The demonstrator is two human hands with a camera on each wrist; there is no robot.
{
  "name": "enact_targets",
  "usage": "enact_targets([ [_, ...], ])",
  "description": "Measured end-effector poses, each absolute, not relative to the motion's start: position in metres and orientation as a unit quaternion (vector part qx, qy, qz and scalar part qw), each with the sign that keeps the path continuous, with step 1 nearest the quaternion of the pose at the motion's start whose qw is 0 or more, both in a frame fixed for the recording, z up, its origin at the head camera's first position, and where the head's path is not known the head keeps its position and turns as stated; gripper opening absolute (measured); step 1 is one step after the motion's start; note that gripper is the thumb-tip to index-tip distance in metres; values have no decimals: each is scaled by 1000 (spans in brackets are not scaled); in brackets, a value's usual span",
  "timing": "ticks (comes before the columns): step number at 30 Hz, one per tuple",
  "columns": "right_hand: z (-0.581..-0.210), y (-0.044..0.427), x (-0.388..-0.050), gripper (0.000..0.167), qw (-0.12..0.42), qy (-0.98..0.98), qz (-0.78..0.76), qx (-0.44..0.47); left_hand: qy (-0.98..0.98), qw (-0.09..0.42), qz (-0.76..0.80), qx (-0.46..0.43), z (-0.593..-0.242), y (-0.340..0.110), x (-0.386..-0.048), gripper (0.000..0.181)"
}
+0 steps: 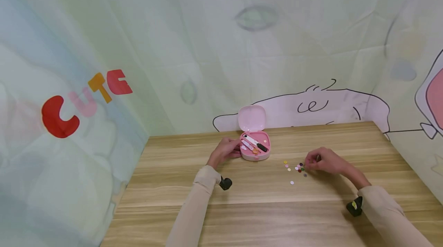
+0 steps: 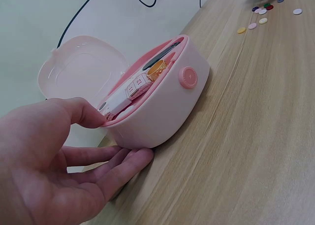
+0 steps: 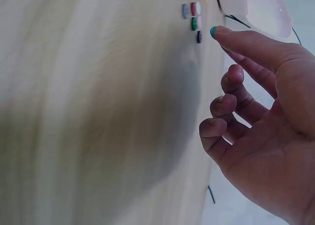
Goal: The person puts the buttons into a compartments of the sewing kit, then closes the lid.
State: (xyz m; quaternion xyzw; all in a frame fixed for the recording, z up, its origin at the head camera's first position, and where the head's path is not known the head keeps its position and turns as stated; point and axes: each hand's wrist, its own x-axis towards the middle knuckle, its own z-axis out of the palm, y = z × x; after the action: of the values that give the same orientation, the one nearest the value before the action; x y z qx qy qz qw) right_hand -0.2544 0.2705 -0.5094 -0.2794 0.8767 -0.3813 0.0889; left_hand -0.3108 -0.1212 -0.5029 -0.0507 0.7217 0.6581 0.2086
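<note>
A pink box stands on the table with its lid raised; inside lie a black-and-white tool, a printed tape and an orange item. My left hand grips the box's left side, thumb at the rim and fingers low against the wall. To the right, my right hand pinches a teal button between thumb and forefinger, the other fingers curled. Just left of it are several small buttons, among them a green one and a dark one.
On the wooden table, a yellow button, a cream one and a white one lie between the box and my right hand. A printed curtain hangs behind the table and along its left.
</note>
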Motion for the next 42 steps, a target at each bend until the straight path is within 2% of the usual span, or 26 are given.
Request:
enact_targets([
  [7, -499, 257, -267, 11, 83, 879, -371, -289, 725, 211, 654, -50, -503, -122, -312, 30],
  [18, -483, 226, -288, 6, 109, 877, -381, -272, 728, 213, 650, -49, -502, -123, -311, 31],
  [33, -477, 186, -316, 10, 156, 864, -422, -224, 732, 209, 646, -52, -505, -121, -311, 32],
  [42, -483, 170, -329, 12, 164, 866, -435, -182, 734, 212, 642, -56, -502, -122, -310, 33],
])
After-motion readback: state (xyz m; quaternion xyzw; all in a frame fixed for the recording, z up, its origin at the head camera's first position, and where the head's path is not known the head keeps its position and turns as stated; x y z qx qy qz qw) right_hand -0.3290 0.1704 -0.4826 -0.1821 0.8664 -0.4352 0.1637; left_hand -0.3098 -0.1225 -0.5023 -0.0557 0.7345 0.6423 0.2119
